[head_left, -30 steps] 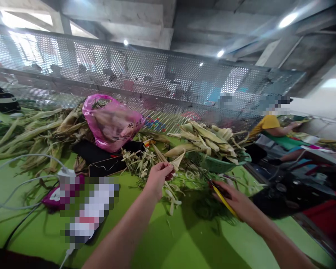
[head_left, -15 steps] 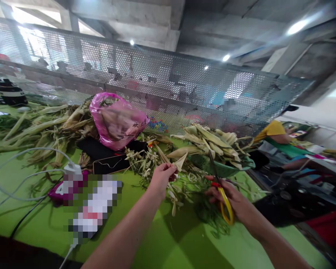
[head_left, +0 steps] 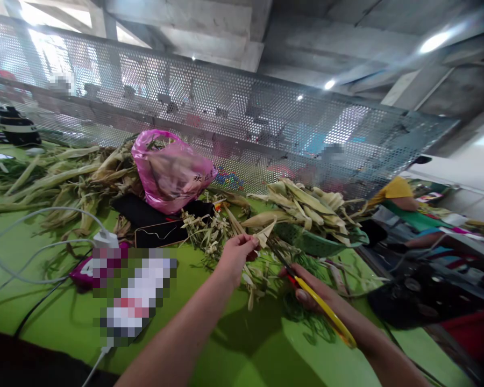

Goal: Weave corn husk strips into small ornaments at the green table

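My left hand [head_left: 239, 252] pinches a pale piece of corn husk [head_left: 265, 233] folded to a point. In my right hand [head_left: 312, 293] are yellow-handled scissors [head_left: 326, 309], their dark blades angled up and left toward the husk. The blade tips are close to the husk; whether they touch it I cannot tell. Under both hands lie small husk scraps [head_left: 252, 282], and green string-like strands [head_left: 302, 317] lie below my right hand. Just beyond, a green basket [head_left: 326, 246] holds a heap of dry husks [head_left: 306, 204].
A pink plastic bag [head_left: 171, 172] stands behind a dark phone [head_left: 161, 235]. More husks [head_left: 80, 177] spread over the left of the green table [head_left: 177, 317]. A purple power strip [head_left: 84, 271] with cables lies front left. A perforated metal screen [head_left: 234, 118] rises behind. Someone's yellow sleeve [head_left: 395, 191] shows at right.
My right hand has turned the scissors, bringing the blades down and left toward the husk. The left hand still holds the husk in nearly the same place. The view has shifted slightly.
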Demonstrator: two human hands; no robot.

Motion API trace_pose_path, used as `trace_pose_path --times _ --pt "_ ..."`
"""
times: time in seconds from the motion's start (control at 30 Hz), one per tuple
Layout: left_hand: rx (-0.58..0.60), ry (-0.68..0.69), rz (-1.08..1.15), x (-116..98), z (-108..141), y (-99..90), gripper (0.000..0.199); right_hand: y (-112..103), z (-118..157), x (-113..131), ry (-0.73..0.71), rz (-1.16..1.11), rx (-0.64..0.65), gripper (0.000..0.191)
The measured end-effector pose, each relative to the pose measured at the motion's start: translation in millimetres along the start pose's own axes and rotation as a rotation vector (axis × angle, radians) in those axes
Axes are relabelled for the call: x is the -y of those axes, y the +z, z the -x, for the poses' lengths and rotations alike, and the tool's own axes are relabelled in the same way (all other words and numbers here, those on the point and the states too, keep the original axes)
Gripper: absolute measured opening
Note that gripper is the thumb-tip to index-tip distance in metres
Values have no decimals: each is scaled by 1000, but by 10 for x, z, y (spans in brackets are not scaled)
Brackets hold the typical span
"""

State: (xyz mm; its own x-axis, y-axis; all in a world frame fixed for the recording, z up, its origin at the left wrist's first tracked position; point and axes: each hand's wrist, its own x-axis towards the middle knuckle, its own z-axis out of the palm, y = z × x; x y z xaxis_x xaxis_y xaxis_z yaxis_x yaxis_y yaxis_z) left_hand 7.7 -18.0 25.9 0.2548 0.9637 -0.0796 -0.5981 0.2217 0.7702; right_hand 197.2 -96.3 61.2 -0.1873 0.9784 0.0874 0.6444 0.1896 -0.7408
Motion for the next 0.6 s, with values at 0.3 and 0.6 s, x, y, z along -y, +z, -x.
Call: trace_pose_path --times 0.3,0.6 --pt "68 -19 -73 35 23 11 41 -2 -71 151 125 -103 173 59" --pt "70 -19 -86 33 20 17 41 70 -59 31 139 -161 120 60"
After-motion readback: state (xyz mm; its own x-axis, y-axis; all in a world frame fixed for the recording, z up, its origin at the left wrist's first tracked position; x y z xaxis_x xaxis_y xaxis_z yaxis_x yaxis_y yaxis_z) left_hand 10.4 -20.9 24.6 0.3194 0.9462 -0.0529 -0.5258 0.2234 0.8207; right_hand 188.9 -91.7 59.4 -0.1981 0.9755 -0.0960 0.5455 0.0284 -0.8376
